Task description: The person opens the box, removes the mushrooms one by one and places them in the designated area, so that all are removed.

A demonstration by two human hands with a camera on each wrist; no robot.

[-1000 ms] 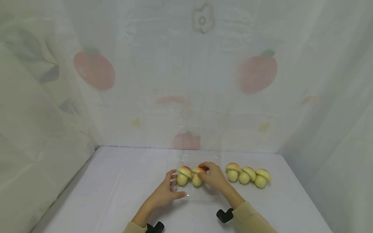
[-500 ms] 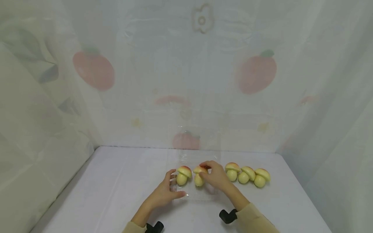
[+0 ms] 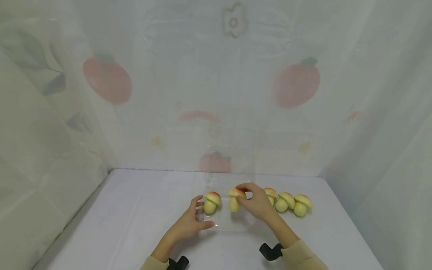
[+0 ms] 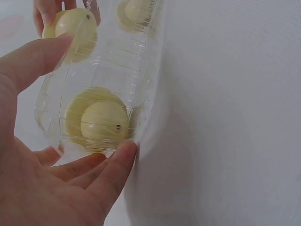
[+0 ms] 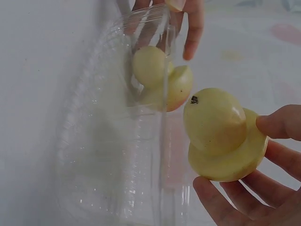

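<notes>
My right hand pinches a mushroom-shaped piece with a pale yellow stem and reddish cap, held over the clear plastic box. The right wrist view shows this held mushroom between thumb and fingers, with a dark spot on its stem end. A second mushroom lies at the left end inside the box. My left hand grips that end, thumb at the near side and fingers curled round the end. The left wrist view shows the inner mushroom through the clear wall.
To the right of the box, 3 more mushrooms lie in a row on the white table. The clear lid stands raised behind the box. A printed curtain hangs behind the table.
My right hand has lifted its mushroom and carried it rightward, away from the one at the left end. My left hand keeps its place on the box.
</notes>
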